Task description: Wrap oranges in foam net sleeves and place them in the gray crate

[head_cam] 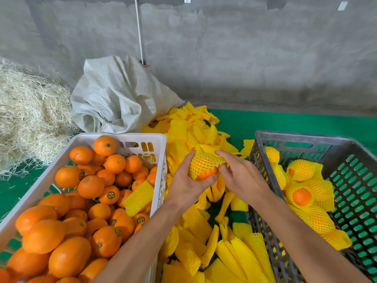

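My left hand (184, 181) cups an orange (206, 174) from below, in the gap between the two crates. A yellow foam net sleeve (204, 161) covers most of that orange, with bare peel showing at the bottom. My right hand (237, 176) grips the sleeve's right side with fingers and thumb. The gray crate (346, 149) stands to the right and holds several wrapped oranges (302, 196). On the left, a white crate (122, 137) is full of bare oranges (90, 186), with one loose sleeve (138, 198) lying on them.
A pile of loose yellow sleeves (193, 231) covers the green surface (285, 121) between and behind the crates. A crumpled white woven sack (116, 94) and a heap of straw (26, 119) lie at the back left, against a gray concrete wall.
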The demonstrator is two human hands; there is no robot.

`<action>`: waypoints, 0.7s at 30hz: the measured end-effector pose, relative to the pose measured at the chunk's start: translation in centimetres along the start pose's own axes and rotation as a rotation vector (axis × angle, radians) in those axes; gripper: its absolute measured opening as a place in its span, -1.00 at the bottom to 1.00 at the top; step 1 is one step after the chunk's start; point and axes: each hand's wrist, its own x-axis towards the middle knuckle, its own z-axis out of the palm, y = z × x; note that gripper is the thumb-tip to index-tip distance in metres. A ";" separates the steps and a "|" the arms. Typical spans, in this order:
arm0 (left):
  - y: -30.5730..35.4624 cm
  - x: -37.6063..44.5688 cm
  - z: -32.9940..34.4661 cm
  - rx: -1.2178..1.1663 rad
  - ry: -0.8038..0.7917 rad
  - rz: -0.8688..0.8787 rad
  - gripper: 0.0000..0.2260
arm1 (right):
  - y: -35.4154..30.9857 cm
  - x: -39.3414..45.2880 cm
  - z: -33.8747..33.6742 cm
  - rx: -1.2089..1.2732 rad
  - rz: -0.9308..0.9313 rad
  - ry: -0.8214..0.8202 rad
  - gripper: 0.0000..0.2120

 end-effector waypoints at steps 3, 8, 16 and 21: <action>-0.4 -0.1 -0.1 0.037 -0.052 0.005 -0.21 | -0.1 -0.2 -0.5 -0.062 0.000 -0.041 -0.55; 0.0 -0.3 0.4 0.119 0.058 -0.023 -0.21 | -0.5 0.2 -0.7 -0.179 -0.003 -0.060 -0.60; 0.5 -0.1 0.8 -0.008 0.221 -0.094 -0.35 | -2.3 -0.3 -0.6 -0.235 -0.166 0.159 -0.71; 0.3 0.4 0.7 -0.174 0.154 -0.135 -0.42 | -1.8 -0.2 0.2 -0.132 0.001 0.161 -0.57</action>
